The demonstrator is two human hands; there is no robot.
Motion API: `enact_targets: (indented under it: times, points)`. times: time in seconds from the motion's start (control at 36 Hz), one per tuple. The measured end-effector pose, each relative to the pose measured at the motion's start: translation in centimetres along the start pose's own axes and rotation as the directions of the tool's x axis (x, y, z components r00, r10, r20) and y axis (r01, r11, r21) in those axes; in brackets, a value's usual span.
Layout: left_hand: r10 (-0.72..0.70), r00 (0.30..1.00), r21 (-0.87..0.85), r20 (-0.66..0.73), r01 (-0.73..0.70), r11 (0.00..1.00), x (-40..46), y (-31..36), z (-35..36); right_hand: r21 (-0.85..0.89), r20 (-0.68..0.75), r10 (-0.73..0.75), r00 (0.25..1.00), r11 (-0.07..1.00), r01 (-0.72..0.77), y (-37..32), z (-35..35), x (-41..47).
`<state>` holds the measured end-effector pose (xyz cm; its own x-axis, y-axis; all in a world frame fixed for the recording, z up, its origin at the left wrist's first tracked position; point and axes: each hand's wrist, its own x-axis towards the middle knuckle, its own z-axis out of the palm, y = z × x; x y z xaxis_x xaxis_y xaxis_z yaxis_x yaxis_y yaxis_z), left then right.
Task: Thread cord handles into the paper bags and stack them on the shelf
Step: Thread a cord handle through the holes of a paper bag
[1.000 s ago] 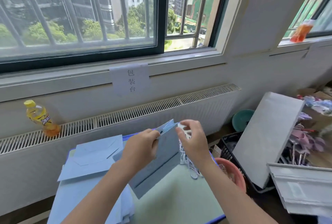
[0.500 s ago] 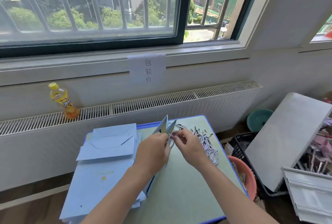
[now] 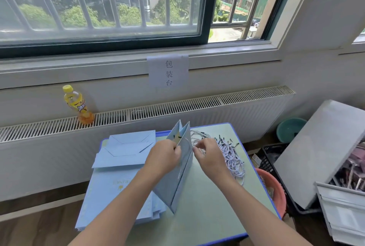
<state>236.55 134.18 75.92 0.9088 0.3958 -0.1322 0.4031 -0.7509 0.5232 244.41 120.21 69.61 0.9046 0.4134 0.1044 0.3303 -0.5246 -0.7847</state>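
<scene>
Paper bag (image 3: 182, 174) stands half folded on the pale green table (image 3: 213, 212) by the radiator (image 3: 177, 107) under a barred window, left hand (image 3: 165, 158) pinching its top edge, right hand (image 3: 210, 156) pinching a cord (image 3: 194, 143) beside the cord pile (image 3: 230, 153). Flat bags (image 3: 120, 170) are stacked left, yellow bottle (image 3: 79, 105) behind. Compared with half a second back, the hands have parted a little and the bag reads bigger in view

Bare bench (image 3: 207, 216) open below right-hand fingers (image 3: 197, 150), toward near edge. Cord pile (image 3: 231, 157) crowds space just right of them. Upright paper bag (image 3: 183, 166) fills gap between both hands' fingers. Flat bag stack (image 3: 118, 176) blocks left of left-hand fingers (image 3: 176, 150). Beyond, radiator (image 3: 177, 115) seems close.
</scene>
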Motion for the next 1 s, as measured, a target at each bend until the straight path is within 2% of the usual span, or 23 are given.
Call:
enact_targets:
  times: [0.06, 0.11, 0.19, 0.33, 0.5, 0.56, 0.61, 0.75, 0.86, 1.0]
  points:
    - [-0.022, 0.998, -0.041, 0.061, 0.024, 0.999, 0.4, -0.3, -0.5, -0.02, -0.011, -0.13, 0.991, 0.991, 0.13, -0.5, 0.3, -0.7]
    - [-0.055, 0.99, -0.09, 0.126, 0.067, 0.994, 0.6, -0.5, -0.9, 0.025, 0.121, -0.198, 0.973, 0.98, 0.197, -1.0, 0.8, -1.5]
    - [-0.12, 0.968, -0.286, 0.219, 0.181, 0.941, 0.7, -0.8, -1.1, 0.118, 0.28, -0.222, 0.934, 0.973, 0.196, -1.5, 1.3, -2.5]
    - [-0.115, 0.922, -0.495, 0.369, 0.299, 0.816, 0.2, -1.5, -1.5, 0.181, 0.29, -0.248, 0.924, 0.963, 0.201, -0.8, 0.9, -3.2]
    - [-0.064, 0.911, -0.597, 0.407, 0.319, 0.736, -0.3, -2.1, -1.4, 0.119, 0.299, -0.279, 0.913, 0.96, 0.254, -0.2, 0.9, -3.1]
    - [-0.072, 0.915, -0.634, 0.398, 0.331, 0.699, -0.3, -2.3, -1.2, 0.138, 0.315, -0.256, 0.914, 0.965, 0.223, -0.1, 0.9, -3.0]
    - [-0.093, 0.92, -0.654, 0.381, 0.339, 0.676, -0.2, -2.8, -1.0, 0.218, 0.305, -0.184, 0.934, 0.969, 0.119, -0.2, 0.8, -3.0]
    - [-0.142, 0.927, -0.587, 0.347, 0.333, 0.738, 0.2, -3.2, -0.5, 0.314, 0.31, -0.031, 0.95, 0.947, -0.072, 0.0, 0.6, -3.1]
    - [-0.179, 0.941, -0.513, 0.288, 0.309, 0.801, 0.1, -3.2, -0.1, 0.303, 0.32, -0.008, 0.948, 0.948, -0.094, 0.3, 0.8, -3.1]
    - [-0.108, 0.991, -0.297, 0.075, 0.126, 0.947, -0.2, -3.0, -0.1, 0.288, 0.282, -0.001, 0.959, 0.954, -0.084, 0.9, 0.5, -2.2]
